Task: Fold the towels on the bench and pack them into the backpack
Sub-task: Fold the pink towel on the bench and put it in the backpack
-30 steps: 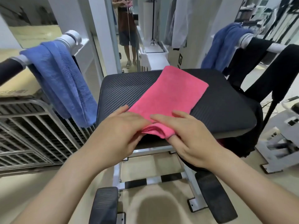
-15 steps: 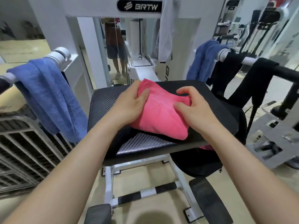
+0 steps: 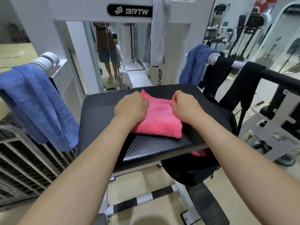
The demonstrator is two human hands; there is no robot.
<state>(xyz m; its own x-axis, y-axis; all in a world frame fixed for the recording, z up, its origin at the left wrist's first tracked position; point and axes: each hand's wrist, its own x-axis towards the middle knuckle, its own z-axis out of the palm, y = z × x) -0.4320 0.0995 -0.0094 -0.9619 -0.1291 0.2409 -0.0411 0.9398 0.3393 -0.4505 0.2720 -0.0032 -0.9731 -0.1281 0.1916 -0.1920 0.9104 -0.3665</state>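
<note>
On the black padded desk (image 3: pixel 100 114), flanked by a blue towel (image 3: pixel 37 103) draped over a bar (image 3: pixel 47 60) at left and a black backpack (image 3: pixel 191 172) below its right edge, a folded pink towel (image 3: pixel 159 122) lies gripped at its far side by the left hand (image 3: pixel 131 108) and right hand (image 3: pixel 185 106), fingers curled

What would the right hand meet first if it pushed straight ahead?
The right hand, gripping the pink towel, would slide over bare bench pad, then probably meet the white machine frame; depth unclear.
</note>
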